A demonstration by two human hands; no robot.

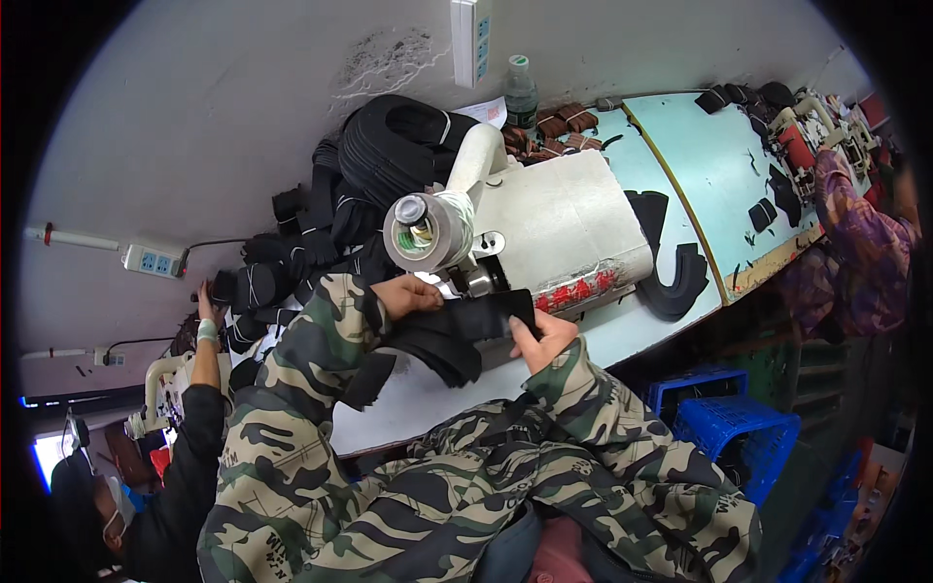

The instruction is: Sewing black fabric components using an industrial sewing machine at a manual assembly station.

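Nearest the lens, camouflage sleeves [466, 486] filled the lower frame, rising from the bottom edge toward the bench. Left hand [408, 294] closed thumb-over on the upper left edge of a black fabric piece [486, 316], knuckles close under the sewing machine [544, 228]. Right hand [544, 335] pinched the same piece at its lower right edge, thumb on top, fingers hidden beneath. Black fabric piece held flat between both hands, at the front of the white machine near its needle end, above the pale table [428, 398]. More dark cut pieces drooped from under the left hand onto the table. Behind the machine, a heap of black bundled pieces [389, 146] against the grey wall, with a plastic bottle [521, 89] beside it. Curved black cut parts [680, 277] lay to the right of the machine. Blue crates [734, 418] stood below the table edge. Off to the left, another person's raised hand [206, 316] at a neighbouring machine; far right, a person in a patterned purple sleeve [855, 233] at the green-topped bench [719, 175].
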